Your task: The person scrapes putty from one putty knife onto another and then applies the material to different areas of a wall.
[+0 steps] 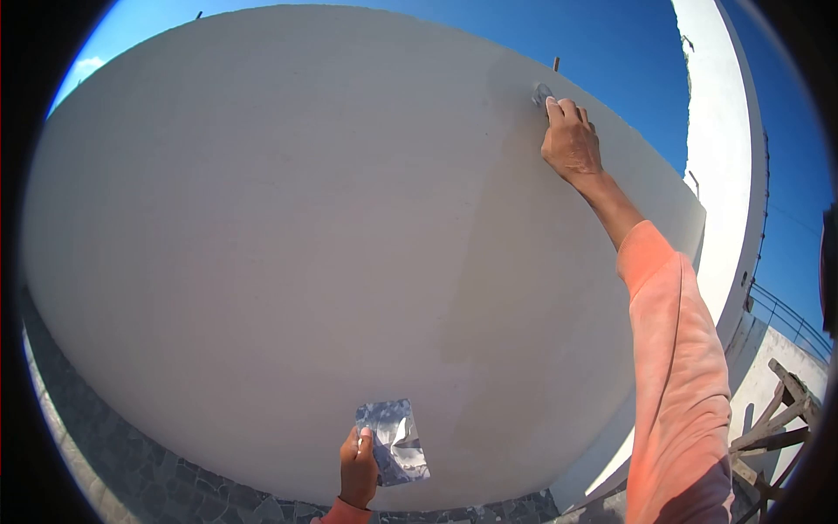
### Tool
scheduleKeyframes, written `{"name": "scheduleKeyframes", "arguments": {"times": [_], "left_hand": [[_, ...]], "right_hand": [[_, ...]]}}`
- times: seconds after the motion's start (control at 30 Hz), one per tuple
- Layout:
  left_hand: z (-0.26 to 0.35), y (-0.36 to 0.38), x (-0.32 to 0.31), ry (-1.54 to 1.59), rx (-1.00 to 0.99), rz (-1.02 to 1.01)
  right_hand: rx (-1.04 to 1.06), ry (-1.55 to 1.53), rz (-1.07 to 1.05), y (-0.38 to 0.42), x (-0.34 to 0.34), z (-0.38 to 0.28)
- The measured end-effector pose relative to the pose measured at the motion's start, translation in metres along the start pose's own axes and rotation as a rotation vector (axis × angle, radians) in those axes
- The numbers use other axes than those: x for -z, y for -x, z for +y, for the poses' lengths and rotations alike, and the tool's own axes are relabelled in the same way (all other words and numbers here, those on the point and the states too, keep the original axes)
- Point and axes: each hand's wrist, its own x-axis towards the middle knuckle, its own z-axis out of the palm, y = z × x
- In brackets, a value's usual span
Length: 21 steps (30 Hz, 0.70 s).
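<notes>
My right hand is raised high at the upper right, its fingers closed round a putty knife whose blade meets the wall near its top edge. Most of the knife's handle is hidden in the fist. A large pale plastered wall fills the view, with a darker, damp-looking band running down its right part. Low in the middle, my left hand grips a shiny rectangular metal plate by its left side, thumb on the face. Whitish smears mark the plate, which is held apart from the wall.
A white pillar rises at the right end of the wall. A wooden trestle stands at the lower right, near a low white wall with a metal railing. Dark stone paving runs along the wall's foot.
</notes>
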Motion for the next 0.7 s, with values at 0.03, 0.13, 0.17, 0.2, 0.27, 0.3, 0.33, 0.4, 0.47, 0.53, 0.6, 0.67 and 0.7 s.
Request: {"name": "scheduleKeyframes", "arguments": {"times": [0.03, 0.13, 0.17, 0.2, 0.27, 0.3, 0.33, 0.4, 0.47, 0.53, 0.6, 0.67, 0.7], "left_hand": [[-0.007, -0.002, 0.0, -0.029, -0.007, 0.03], [0.004, 0.002, -0.002, 0.01, 0.013, 0.012], [0.01, 0.004, -0.002, 0.045, 0.026, -0.013], [0.01, 0.004, -0.003, 0.046, 0.033, -0.002], [0.009, 0.005, -0.004, 0.048, 0.047, 0.019], [0.007, 0.004, -0.004, 0.069, 0.063, 0.02], [0.005, 0.003, -0.003, 0.091, 0.08, 0.021], [0.005, 0.005, -0.004, 0.131, 0.089, 0.017], [0.011, 0.005, -0.007, 0.164, 0.067, 0.008], [0.011, 0.005, -0.007, 0.17, 0.086, 0.022], [0.01, 0.005, -0.007, 0.175, 0.101, 0.022], [0.005, 0.004, -0.004, 0.175, 0.111, 0.009], [0.005, 0.003, -0.004, 0.187, 0.113, 0.011]], "right_hand": [[0.072, 0.0, 0.021, 0.003, 0.0, -0.01], [0.305, -0.006, 0.096, 0.021, 0.003, -0.03], [0.386, -0.008, 0.124, 0.03, 0.006, -0.033], [0.456, -0.027, 0.113, 0.038, 0.009, -0.033], [0.597, -0.063, 0.089, 0.051, 0.018, -0.033], [0.626, -0.138, 0.063, 0.055, 0.025, -0.033], [0.56, -0.135, 0.086, 0.056, 0.028, -0.028], [0.432, -0.129, 0.135, 0.059, 0.032, -0.008], [0.173, -0.135, 0.146, 0.055, 0.015, 0.035], [-0.023, -0.096, 0.12, 0.05, 0.002, 0.071], [-0.161, -0.046, 0.086, 0.046, 0.0, 0.092], [-0.175, -0.041, 0.074, 0.044, -0.002, 0.102], [-0.18, -0.04, 0.069, 0.043, -0.001, 0.101]]}}
